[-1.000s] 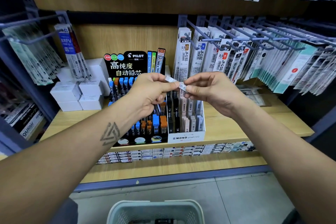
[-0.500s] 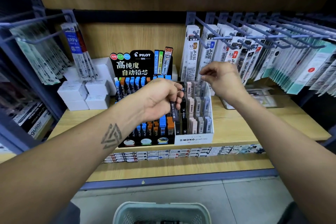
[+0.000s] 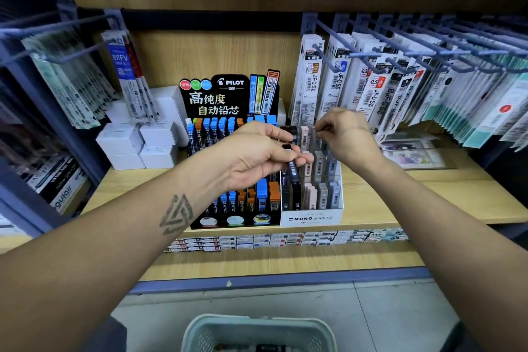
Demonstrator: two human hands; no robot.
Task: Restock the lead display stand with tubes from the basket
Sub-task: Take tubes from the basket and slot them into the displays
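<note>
White boxes (image 3: 134,143) stacked at centre left on the wooden shelf (image 3: 428,197). Refill packs (image 3: 371,86) on hooks (image 3: 400,46) fill the upper right; more packs (image 3: 63,86) at left. Price labels (image 3: 285,240) line the shelf edge.

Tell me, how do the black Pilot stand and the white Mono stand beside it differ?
The black Pilot stand is wider, with a tall printed backboard; the white Mono stand is narrower and shows only a low front panel. The Pilot stand holds tubes with blue and orange caps; the Mono stand holds black, pink and grey ones. The left hand holds a dark tube over the Mono stand, not the Pilot one. Both sit side by side on the wooden shelf.
</note>
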